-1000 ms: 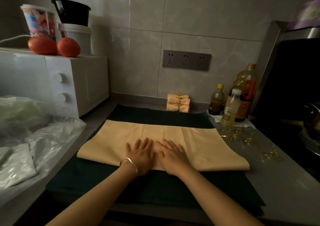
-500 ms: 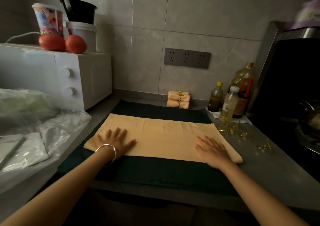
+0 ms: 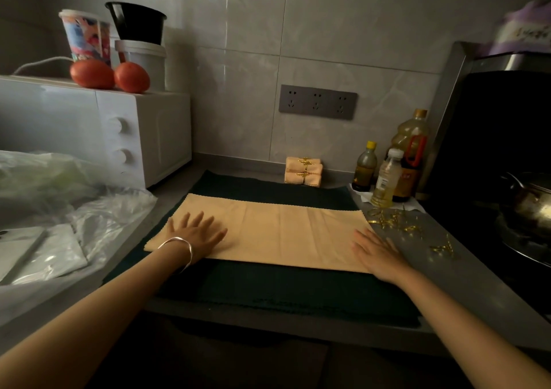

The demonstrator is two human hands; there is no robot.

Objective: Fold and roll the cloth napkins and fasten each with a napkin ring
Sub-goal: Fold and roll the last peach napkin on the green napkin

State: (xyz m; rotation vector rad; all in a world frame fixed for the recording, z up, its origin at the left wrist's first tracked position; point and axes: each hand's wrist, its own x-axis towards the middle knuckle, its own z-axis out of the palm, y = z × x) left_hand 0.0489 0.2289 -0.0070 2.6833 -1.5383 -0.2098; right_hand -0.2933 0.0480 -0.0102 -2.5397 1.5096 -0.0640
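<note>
A peach cloth napkin [image 3: 277, 233] lies folded into a long band on a dark green mat [image 3: 268, 287]. My left hand [image 3: 195, 233], with a silver bangle at the wrist, presses flat on the napkin's left end, fingers spread. My right hand [image 3: 377, 253] lies flat on its right end, partly over the counter edge of the cloth. Several gold napkin rings [image 3: 393, 221] are scattered on the grey counter to the right. Rolled napkins [image 3: 303, 171] with gold rings are stacked against the back wall.
A white microwave [image 3: 98, 132] at left carries two tomatoes [image 3: 110, 75] and cups. Clear plastic bags [image 3: 59, 209] lie left of the mat. Oil bottles [image 3: 387, 177] stand at back right. A stove with a metal pot [image 3: 527, 206] is at far right.
Both hands slid apart from the napkin's middle to its two ends, smoothing it. In the last half second they barely moved.
</note>
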